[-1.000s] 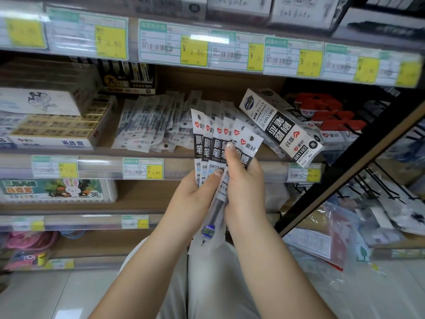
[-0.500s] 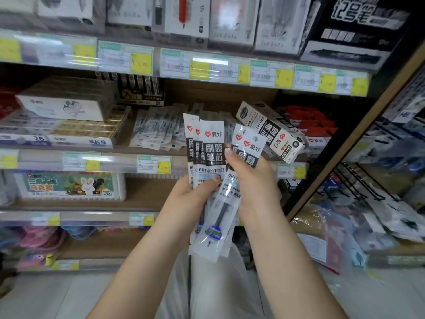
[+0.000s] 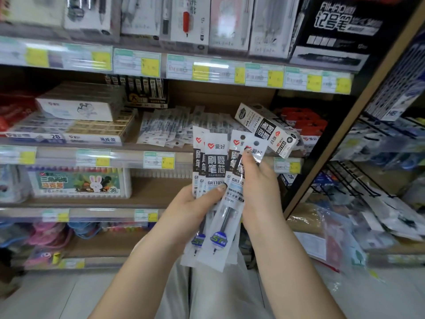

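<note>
Head view: a shelving unit (image 3: 149, 194) fills the frame, with price labels (image 3: 138, 63) along the front edge of each shelf. At the right end of the top shelf stands a black box (image 3: 340, 26) with white lettering. On the third shelf down, near the left end, stands a crayon box (image 3: 78, 183) printed with a rabbit and the number 36. The second shelf carries three items:
- A white box (image 3: 76, 109) lies on flat cartons toward the left end.
- A pile of packets (image 3: 165, 130) lies spread at the middle, reaching the front edge.
- A black-and-white carton (image 3: 266, 130) lies tilted to the right of the pile, its lower end at the front edge.

The refill packets (image 3: 215, 162) are held upright in front of the second shelf's front edge, just below and left of the carton. They form a fan of about five, with the tops spread and the lower ends overlapping. Each shows a red heart mark and a black panel. A refill with a blue cap shows near the bottom of the front ones.

The left hand (image 3: 188, 210) grips the left three packets, with its thumb (image 3: 213, 192) pressed across the front one and its fingers behind. The right hand (image 3: 259, 187) pinches the right two packets. Its forefinger (image 3: 247, 155) lies up the face of the front one, with the tip near the top.
</note>
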`<action>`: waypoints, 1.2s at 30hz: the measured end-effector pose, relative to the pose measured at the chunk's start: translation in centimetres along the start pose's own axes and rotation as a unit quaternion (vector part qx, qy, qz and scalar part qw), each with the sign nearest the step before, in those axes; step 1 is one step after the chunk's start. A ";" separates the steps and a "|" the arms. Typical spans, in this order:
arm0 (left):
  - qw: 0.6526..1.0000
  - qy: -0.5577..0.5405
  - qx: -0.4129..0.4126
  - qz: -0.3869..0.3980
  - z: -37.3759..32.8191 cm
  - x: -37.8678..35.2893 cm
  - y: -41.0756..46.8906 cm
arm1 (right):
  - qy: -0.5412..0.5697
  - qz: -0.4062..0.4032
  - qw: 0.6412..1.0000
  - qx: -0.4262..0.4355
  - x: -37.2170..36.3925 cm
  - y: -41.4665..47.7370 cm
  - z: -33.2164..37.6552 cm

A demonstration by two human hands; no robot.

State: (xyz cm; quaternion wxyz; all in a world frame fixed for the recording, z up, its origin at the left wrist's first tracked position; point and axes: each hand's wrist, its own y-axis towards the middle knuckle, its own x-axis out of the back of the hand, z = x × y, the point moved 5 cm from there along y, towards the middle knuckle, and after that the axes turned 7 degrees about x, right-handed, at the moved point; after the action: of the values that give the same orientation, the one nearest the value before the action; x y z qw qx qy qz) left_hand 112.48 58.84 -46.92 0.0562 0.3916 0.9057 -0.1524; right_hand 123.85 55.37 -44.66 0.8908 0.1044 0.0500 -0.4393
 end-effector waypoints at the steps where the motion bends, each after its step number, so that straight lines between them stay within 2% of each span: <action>1: 1.000 0.003 -0.003 -0.003 0.0 0.0 0.1 | -0.010 -0.005 1.000 0.004 0.0 -0.1 0.0; 5: 1.000 0.011 -0.003 0.014 -0.1 0.0 0.5 | -0.049 -0.018 0.998 0.022 0.2 -0.2 0.5; 13: 0.998 -0.022 0.016 0.048 0.0 0.3 1.7 | -0.052 0.022 0.997 0.045 0.2 0.9 0.2; 18: 0.997 -0.023 0.022 0.064 0.5 -0.3 3.3 | -0.121 0.031 0.987 0.098 0.3 2.6 -0.3; 22: 0.996 0.016 0.020 0.080 0.3 -0.7 5.3 | -0.169 0.045 0.981 0.087 0.4 4.0 -0.9; 24: 0.995 0.028 0.022 0.096 0.0 -0.8 6.4 | -0.131 0.061 0.988 0.051 0.5 5.0 -1.4; 26: 0.993 0.010 0.032 0.109 -0.3 -0.9 7.4 | -0.049 0.085 0.995 0.001 0.4 6.0 -2.0; 29: 0.991 -0.006 0.032 0.131 -0.8 -1.4 8.7 | 0.034 0.124 0.990 -0.052 0.3 7.1 -2.4; 32: 0.990 -0.023 0.035 0.136 -1.2 -1.8 9.7 | 0.024 0.174 0.982 -0.067 0.4 7.5 -2.4; 36: 0.992 -0.028 0.047 0.114 -1.0 -1.7 10.6 | 0.003 0.193 0.980 -0.049 0.6 8.2 -2.4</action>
State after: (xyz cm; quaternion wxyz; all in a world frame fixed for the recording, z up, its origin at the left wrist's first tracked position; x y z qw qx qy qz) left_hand 121.36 64.85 -48.09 0.0798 0.4903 0.8448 -0.1986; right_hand 130.67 60.32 -45.92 0.9627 0.0694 0.0529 -0.2560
